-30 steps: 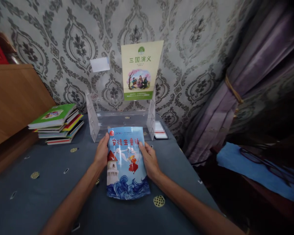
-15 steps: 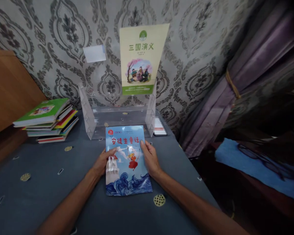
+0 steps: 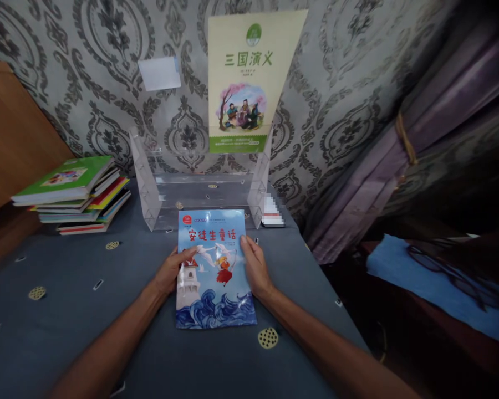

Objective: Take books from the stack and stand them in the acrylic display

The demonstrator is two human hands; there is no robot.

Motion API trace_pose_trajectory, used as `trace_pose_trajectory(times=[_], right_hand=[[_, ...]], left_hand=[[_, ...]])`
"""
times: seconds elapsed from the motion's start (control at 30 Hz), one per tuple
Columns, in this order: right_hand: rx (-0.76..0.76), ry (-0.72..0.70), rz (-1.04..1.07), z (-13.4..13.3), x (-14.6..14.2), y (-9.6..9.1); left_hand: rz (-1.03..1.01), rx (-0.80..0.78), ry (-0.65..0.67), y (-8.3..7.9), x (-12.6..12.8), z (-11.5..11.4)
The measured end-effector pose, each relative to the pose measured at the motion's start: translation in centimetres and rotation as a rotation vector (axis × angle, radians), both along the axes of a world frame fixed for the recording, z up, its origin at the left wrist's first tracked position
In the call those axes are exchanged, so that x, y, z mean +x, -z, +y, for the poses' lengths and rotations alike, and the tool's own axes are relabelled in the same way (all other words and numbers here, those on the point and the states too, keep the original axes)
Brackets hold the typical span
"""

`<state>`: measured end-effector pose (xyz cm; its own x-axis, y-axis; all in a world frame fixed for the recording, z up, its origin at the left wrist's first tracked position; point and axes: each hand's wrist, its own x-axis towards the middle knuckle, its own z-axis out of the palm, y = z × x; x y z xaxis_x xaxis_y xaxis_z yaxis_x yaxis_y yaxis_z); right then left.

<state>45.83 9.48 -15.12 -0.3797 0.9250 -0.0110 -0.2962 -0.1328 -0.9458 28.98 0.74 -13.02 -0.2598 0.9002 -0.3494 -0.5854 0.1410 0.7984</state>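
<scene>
The blue book [image 3: 214, 302] now lies slightly nearer the clear stand [image 3: 199, 191], flat on the counter [image 3: 66, 316] towards its back edge; the left grip [image 3: 170, 271], half closed, clasps its left edge; the right grip [image 3: 255, 266] likewise clasps its right edge.

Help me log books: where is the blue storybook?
Head view, centre: blue storybook lies on the table between left hand and right hand, before the clear rack.
</scene>
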Motion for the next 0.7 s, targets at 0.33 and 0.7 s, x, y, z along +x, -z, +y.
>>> trace_pose_trajectory(times=[0.33,0.7], right_hand=[[-0.014,0.0,0.012,0.26,0.01,0.52],[-0.13,-0.064,0.053,-0.24,-0.29,0.35]], left_hand=[[-0.004,-0.028,-0.039,0.43,-0.19,0.31],[-0.1,-0.09,-0.038,-0.19,0.33,0.37]])
